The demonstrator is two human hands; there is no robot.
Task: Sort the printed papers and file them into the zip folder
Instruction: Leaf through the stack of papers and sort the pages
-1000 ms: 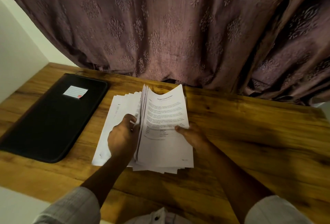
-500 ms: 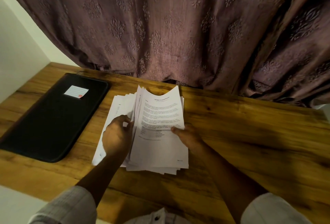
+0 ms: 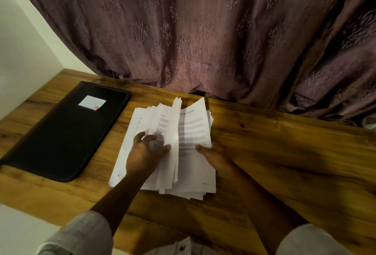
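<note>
Black and closed, the folder [image 3: 67, 132] lay at the left of the wooden table [image 3: 284, 153], just beside the papers [image 3: 193, 132], which were fanned loosely in the middle. The left hand [image 3: 144, 153] curled over the fan with its thumb against an upturned sheet, too blurred to tell a pinch from a push, while the right hand [image 3: 213, 155] pinched the top page's edge under its thumb. With the stack so ragged, I reckoned a hasty flip could crease that sheet or jumble the order.
</note>
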